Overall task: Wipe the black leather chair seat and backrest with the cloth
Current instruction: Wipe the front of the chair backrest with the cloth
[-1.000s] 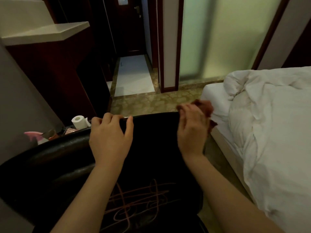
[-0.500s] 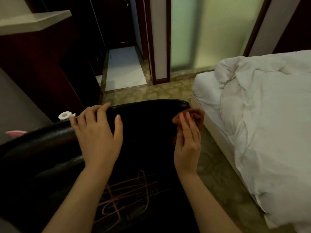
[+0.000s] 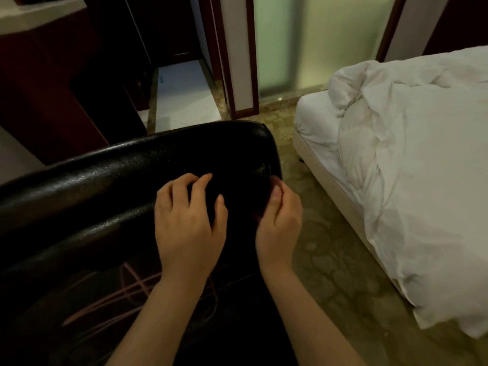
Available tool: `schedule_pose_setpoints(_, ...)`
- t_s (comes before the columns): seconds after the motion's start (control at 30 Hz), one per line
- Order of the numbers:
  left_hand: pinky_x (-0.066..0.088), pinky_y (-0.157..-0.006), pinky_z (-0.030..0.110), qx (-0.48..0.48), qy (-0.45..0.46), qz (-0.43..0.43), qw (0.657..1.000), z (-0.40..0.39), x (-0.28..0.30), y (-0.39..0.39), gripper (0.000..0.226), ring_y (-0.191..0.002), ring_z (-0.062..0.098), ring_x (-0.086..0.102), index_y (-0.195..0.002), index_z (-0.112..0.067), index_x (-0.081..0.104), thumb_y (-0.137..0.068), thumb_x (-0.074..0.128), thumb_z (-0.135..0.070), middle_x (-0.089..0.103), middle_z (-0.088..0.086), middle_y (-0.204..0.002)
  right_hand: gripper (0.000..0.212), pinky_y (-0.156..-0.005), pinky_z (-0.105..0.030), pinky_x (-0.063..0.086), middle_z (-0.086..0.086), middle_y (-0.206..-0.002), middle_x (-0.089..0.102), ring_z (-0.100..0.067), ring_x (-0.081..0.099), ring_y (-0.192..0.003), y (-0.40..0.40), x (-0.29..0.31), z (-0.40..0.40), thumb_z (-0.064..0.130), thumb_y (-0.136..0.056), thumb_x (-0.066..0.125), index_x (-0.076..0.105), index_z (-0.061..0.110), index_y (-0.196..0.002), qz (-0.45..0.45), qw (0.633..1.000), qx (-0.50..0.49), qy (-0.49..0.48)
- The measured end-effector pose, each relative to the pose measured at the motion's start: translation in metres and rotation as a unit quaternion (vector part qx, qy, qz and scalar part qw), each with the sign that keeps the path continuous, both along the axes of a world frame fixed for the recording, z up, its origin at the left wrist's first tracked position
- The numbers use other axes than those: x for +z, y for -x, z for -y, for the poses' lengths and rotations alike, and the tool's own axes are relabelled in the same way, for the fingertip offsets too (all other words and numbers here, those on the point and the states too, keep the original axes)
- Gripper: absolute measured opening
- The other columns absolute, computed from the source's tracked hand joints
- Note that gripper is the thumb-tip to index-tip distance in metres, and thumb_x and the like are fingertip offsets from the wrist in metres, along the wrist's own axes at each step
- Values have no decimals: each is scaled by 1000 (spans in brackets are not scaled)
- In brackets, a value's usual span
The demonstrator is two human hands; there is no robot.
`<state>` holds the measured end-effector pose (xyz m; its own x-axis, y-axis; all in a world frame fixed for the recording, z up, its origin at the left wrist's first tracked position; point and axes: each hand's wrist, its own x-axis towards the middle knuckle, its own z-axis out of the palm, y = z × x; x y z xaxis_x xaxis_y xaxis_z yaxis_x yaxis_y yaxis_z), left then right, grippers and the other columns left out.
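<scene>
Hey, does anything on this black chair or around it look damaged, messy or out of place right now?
Yes. Pinkish scribbled lines cross the black chair below the left hand, like scratches or pen marks. The white duvet lies rumpled on the bed, sagging over its edge.

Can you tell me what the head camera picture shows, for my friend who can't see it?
Two bare hands rest on a black leather chair: the left hand spread flat, the right hand curled at the chair's right edge. The cloth is barely visible. A bed with a rumpled white duvet stands to the right.
</scene>
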<state>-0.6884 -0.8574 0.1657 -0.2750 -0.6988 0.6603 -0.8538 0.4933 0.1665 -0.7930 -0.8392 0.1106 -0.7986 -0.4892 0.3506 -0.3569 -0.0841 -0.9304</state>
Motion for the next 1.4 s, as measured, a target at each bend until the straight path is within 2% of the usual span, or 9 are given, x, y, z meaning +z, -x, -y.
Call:
schedule_pose_setpoints(0.2, 46, -89, 43, 2, 16, 24, 1000, 4, -3, 7, 38, -106, 29, 49, -119, -10, 57, -90, 47, -32, 58, 12, -113, 39, -95, -11, 37, -4, -117, 56, -12, 49, -113, -5, -55, -8, 30, -97, 31, 57, 11, -119, -17, 1000, -21, 6)
schedule_pose_setpoints(0.33, 44, -90, 43, 0, 13, 20, 1000, 4, -3, 7, 36, -106, 27, 45, -118, -10, 58, -90, 47, -31, 58, 12, -113, 40, -71, -31, 48, 3, -92, 61, -6, 57, -79, 4, -87, -27, 44, -98, 30, 60, 20, -109, 151, 987, -11, -62)
schedule_pose_setpoints(0.63, 40, -93, 45, -9, -23, 32, 999, -3, 6, 25, 43, -108, 31, 49, -120, -12, 55, -88, 41, -37, 56, 12, -114, 30, -66, -14, 45, 6, -80, 61, -9, 57, -74, 33, -119, -48, 16, -101, 35, 62, 21, -90, 342, 932, 57, -105)
schedule_pose_setpoints(0.77, 43, -91, 42, -80, -12, 88, 993, -4, 12, 49, 43, -105, 29, 54, -121, -12, 54, -88, 39, -35, 58, 10, -114, 27, -65, -11, 44, 1, -90, 61, 4, 57, -77, 30, -45, -36, 21, -101, 34, 59, 24, -93, 260, 962, 80, 33)
schedule_pose_setpoints(0.9, 43, -90, 42, -104, -24, 107, 989, -1, 15, 62, 42, -106, 28, 53, -120, -14, 54, -88, 37, -35, 58, 10, -115, 38, -106, -8, 18, -3, -131, 54, -5, 40, -128, 29, 5, 8, 28, -99, 30, 54, 15, -125, -14, 993, 109, 41)
schedule_pose_setpoints(1.0, 41, -91, 42, -96, -33, 90, 991, 1, 11, 58, 42, -108, 28, 51, -120, -15, 54, -88, 36, -36, 57, 9, -116, 45, -113, -20, 22, -3, -139, 49, -9, 33, -135, 26, -26, 7, 33, -97, 30, 53, 12, -130, 2, 995, 98, 24)
schedule_pose_setpoints(1.13, 39, -89, 43, -93, -16, 84, 992, 5, 4, 56, 39, -107, 30, 49, -118, -14, 56, -88, 41, -34, 57, 10, -114, 29, -86, -12, 47, 11, -118, 60, 8, 57, -103, 24, -69, -26, 21, -101, 36, 57, 26, -119, 182, 975, 130, 11)
schedule_pose_setpoints(1.27, 37, -89, 44, -76, -8, 65, 995, 8, -2, 56, 36, -106, 32, 47, -117, -13, 56, -89, 44, -32, 55, 12, -114, 28, -50, -8, 37, 17, -66, 56, 5, 51, -51, 31, -106, -45, 14, -100, 39, 66, 11, -94, 239, 961, 127, -47)
schedule_pose_setpoints(1.4, 34, -91, 43, -68, 1, 49, 996, 7, -7, 56, 34, -108, 32, 46, -117, -13, 57, -90, 47, -31, 55, 13, -115, 38, -52, -13, 36, 8, -56, 48, 2, 45, -50, 38, -149, -57, 12, -99, 39, 54, 15, -65, 279, 943, 113, -145)
